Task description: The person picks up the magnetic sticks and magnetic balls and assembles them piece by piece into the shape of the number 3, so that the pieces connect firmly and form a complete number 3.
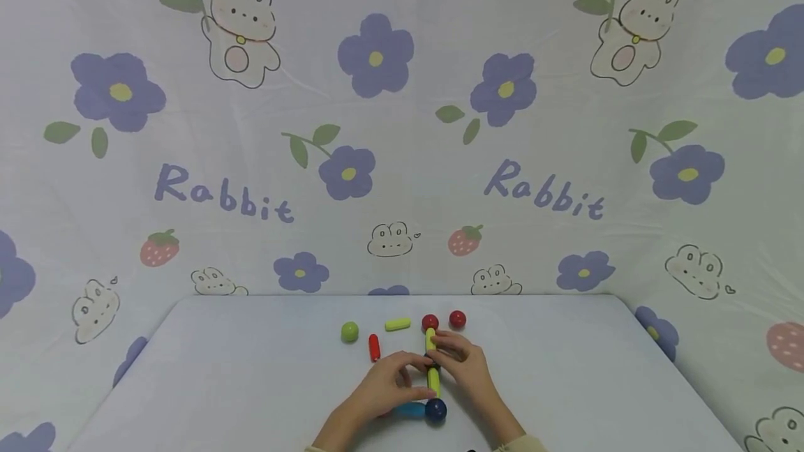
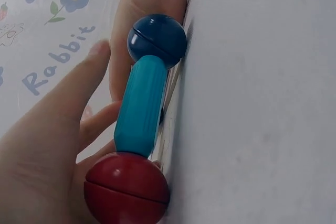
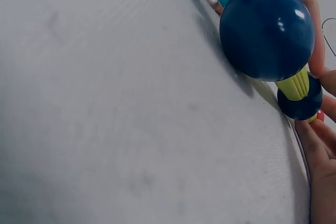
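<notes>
Both hands are at the ball-and-rod assembly, which lies on the white table, right of centre at its near side. Right hand: fingers bent, pinching it around the far yellow rod and middle ball. Left hand: fingers curved to the middle ball, thumb spread apart over the near yellow rod; whether it grips I cannot tell. Long axis runs straight away from me, from the near dark blue ball to a red ball at the far end; a blue rod branches left to another red ball. My left hand covers that branch's end from above; fingers partly hide the middle ball. Just right of the far end sits a loose red ball; leftward, a yellow-green rod, a red rod and a green ball. Behind stands a rabbit-print cloth.
</notes>
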The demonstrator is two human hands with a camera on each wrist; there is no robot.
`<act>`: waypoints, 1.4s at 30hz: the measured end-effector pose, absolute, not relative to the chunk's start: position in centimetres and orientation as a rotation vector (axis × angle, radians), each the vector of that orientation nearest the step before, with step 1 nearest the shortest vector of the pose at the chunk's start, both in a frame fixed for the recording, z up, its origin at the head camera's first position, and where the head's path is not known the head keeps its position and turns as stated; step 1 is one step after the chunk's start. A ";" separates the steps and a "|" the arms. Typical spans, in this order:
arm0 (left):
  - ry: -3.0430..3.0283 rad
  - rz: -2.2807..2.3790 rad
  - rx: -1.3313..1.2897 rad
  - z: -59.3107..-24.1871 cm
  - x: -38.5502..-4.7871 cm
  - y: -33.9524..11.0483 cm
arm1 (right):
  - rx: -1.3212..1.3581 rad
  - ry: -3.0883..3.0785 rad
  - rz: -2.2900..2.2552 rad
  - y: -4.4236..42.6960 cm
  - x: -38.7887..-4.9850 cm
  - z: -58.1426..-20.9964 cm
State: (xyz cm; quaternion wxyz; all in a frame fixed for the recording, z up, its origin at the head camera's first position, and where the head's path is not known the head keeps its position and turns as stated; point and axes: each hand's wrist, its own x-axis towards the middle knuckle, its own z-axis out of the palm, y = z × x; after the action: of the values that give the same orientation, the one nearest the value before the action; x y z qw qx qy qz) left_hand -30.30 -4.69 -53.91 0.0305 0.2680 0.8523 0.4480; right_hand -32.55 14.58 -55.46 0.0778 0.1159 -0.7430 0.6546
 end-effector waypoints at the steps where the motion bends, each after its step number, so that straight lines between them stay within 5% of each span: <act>1: 2.661 1.379 0.807 -53.9 -30.4 -4.7 | 0.345 -2.224 1.966 14.6 -32.5 -55.5; 22: 3.054 1.489 0.526 -52.9 -34.8 -6.2 | 0.311 -2.270 1.998 14.5 -32.2 -55.7; 42: 3.126 1.373 0.544 -53.0 -37.4 -5.8 | 0.321 -2.283 1.993 14.3 -30.9 -53.2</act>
State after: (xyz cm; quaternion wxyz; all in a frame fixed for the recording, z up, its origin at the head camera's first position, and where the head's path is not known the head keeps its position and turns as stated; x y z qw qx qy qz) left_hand -37.44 -5.77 -52.97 -0.1575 0.1554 0.8929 0.3922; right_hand -30.88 14.31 -53.23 0.0471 0.1052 -0.7483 0.6532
